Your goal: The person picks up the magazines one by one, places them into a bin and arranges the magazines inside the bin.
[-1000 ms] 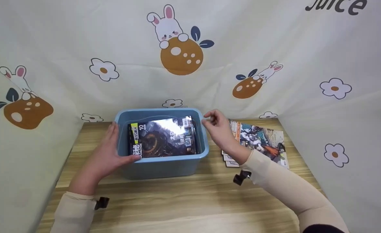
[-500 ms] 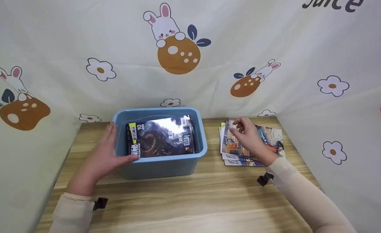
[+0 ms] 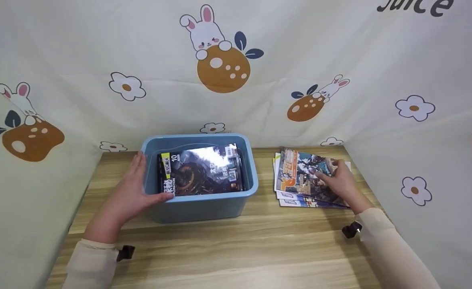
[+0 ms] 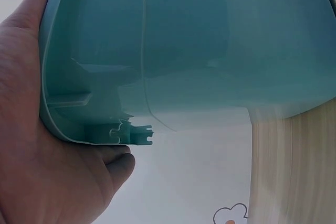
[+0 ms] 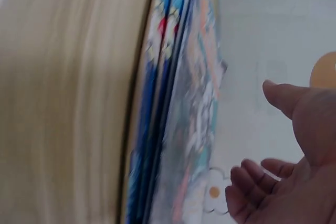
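My left hand (image 3: pixel 129 194) holds the near-left corner of a blue plastic bin (image 3: pixel 202 208), the thumb over the front rim and the fingers along the left side. From the left wrist, the hand (image 4: pixel 58 140) lies around the bin's (image 4: pixel 184 45) rim corner. Inside the bin, a dark magazine (image 3: pixel 204 170) lies face up. On the right, my right hand (image 3: pixel 342 180) hovers by the right part of a magazine pile (image 3: pixel 296 172), thumb and fingers spread. In the right wrist view the hand (image 5: pixel 294 161) shows apart from the pile's edges (image 5: pixel 157 93), holding nothing.
The wooden table (image 3: pixel 228 249) runs in front of the bin and the pile. A pale curtain (image 3: pixel 159 112) printed with rabbits and flowers stands close behind and on both sides. The lower magazines (image 3: pixel 290 201) stick out toward the front left.
My right hand has moved from beside the bin's right rim, over the magazine pile, to the pile's right part. My left hand keeps its place on the bin.
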A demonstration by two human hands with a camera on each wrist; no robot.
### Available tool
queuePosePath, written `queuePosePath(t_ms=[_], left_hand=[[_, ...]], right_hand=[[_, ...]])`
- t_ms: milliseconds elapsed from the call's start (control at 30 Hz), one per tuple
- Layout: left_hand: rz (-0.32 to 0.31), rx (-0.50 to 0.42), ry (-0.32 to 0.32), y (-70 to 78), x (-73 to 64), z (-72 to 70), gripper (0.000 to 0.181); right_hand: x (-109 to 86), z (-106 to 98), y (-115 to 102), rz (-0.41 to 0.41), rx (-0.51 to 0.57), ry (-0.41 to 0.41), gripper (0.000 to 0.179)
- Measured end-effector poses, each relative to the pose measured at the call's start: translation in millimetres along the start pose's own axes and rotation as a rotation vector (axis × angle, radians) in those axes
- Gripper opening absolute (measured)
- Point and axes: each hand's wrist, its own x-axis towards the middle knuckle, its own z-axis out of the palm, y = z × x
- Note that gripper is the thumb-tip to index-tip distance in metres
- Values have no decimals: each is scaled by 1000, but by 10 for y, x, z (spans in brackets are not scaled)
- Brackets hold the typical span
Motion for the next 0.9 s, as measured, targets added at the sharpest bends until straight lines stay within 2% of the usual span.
queuePosePath(t_ms=[200,433,567,900], left_hand=[[-3,9,1,11,-12,-4,153],[-6,15,-3,13,-7,4,154],[-1,16,-5,20,-1,2,153],[-4,6,-1,21,-4,6,152]], right_hand=[[-64,-143,231,134,-73,-21,102],[-104,-277,410,229,-152,-149,127],[-114,-305,455,252,-167,-214,128],[42,-279,610,245,-44,-281,125]])
